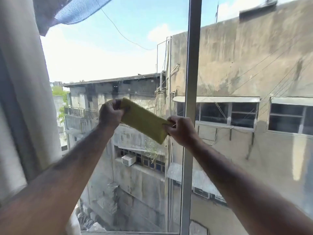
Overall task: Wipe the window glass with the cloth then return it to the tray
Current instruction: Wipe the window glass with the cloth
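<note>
A big window looks out on a bright day. A grey frame bar (190,116) runs up and down. A pale curtain (20,99) hangs on the left. Outside stand old grey buildings (245,65) under a blue sky (135,19) with white clouds.

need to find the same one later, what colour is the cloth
Yellow-green, plain with no pattern: the cloth shows best in the head view, stretched between both hands.

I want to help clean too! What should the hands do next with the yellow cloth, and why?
Probably press the yellow cloth flat against the window glass and start wiping. The left hand and right hand each pinch one end, holding it folded and stretched in the air, so wiping hasn't visibly begun.
</note>
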### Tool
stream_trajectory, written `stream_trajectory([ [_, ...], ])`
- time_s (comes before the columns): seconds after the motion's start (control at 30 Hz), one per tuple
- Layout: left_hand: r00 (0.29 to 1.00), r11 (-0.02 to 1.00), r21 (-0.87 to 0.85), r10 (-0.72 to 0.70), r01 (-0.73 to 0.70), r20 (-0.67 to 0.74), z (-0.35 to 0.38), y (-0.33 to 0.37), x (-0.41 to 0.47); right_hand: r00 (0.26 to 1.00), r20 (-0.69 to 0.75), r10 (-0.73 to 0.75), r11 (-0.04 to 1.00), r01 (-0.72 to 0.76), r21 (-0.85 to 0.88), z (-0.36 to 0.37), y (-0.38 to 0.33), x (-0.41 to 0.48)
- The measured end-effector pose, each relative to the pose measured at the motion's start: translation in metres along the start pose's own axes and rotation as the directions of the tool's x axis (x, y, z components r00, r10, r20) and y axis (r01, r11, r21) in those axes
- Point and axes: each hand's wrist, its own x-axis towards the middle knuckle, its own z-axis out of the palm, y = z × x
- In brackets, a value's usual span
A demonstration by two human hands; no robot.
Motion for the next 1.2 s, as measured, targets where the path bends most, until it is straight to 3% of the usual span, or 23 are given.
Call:
stream_trajectory([
  [0.13, 0.970, 0.951, 0.222, 0.235, -0.216, -0.061, -0.001, 0.048, 0.039, 0.985, 0.047, -0.165, 0.983, 0.169, -0.078, -0.010, -0.009, 0.023],
  [0.23, 0.947, 0.866, 0.400, 0.321, -0.302, 0.019, -0.004, 0.060, 0.066, 0.960, -0.039, -0.276, 0.933, 0.258, -0.251, -0.017, 0.000, 0.045],
  [0.37, 0.906, 0.727, 0.553, 0.399, -0.407, 0.142, 0.000, 0.052, 0.094, 0.934, -0.233, -0.270, 0.871, 0.134, -0.472, -0.028, 0.031, 0.090],
  [0.5, 0.881, 0.587, 0.725, 0.469, -0.360, 0.058, 0.011, 0.034, 0.108, 0.920, -0.336, -0.201, 0.867, 0.007, -0.498, -0.025, 0.074, 0.120],
  [0.6, 0.821, 0.516, 0.755, 0.568, -0.405, 0.052, 0.020, 0.020, 0.115, 0.900, -0.348, -0.262, 0.820, 0.018, -0.572, -0.014, 0.100, 0.129],
  [0.7, 0.794, 0.577, 0.672, 0.607, -0.464, 0.027, 0.032, 0.006, 0.123, 0.867, -0.409, -0.286, 0.816, -0.003, -0.578, 0.001, 0.110, 0.137],
  [0.8, 0.789, 0.683, 0.578, 0.605, -0.447, -0.104, 0.046, -0.015, 0.125, 0.840, -0.460, -0.290, 0.817, -0.033, -0.575, 0.009, 0.114, 0.142],
  [0.9, 0.741, 0.644, 0.627, 0.654, -0.439, -0.152, 0.067, -0.053, 0.116, 0.823, -0.476, -0.311, 0.821, -0.020, -0.571, 0.012, 0.119, 0.145],
  [1.0, 0.742, 0.569, 0.703, 0.665, -0.426, -0.088, 0.087, -0.103, 0.097, 0.795, -0.497, -0.348, 0.818, -0.002, -0.576, 0.014, 0.124, 0.147],
  [1.1, 0.746, 0.614, 0.682, 0.649, -0.397, -0.150, 0.103, -0.128, 0.090, 0.778, -0.511, -0.366, 0.816, 0.004, -0.577, 0.016, 0.126, 0.150],
  [1.17, 0.752, 0.692, 0.644, 0.603, -0.326, -0.268, 0.129, -0.115, 0.088, 0.766, -0.526, -0.370, 0.816, -0.002, -0.577, 0.017, 0.126, 0.151],
  [1.2, 0.752, 0.692, 0.637, 0.607, -0.339, -0.259, 0.145, -0.106, 0.084, 0.763, -0.527, -0.373, 0.817, 0.001, -0.577, 0.017, 0.126, 0.150],
])
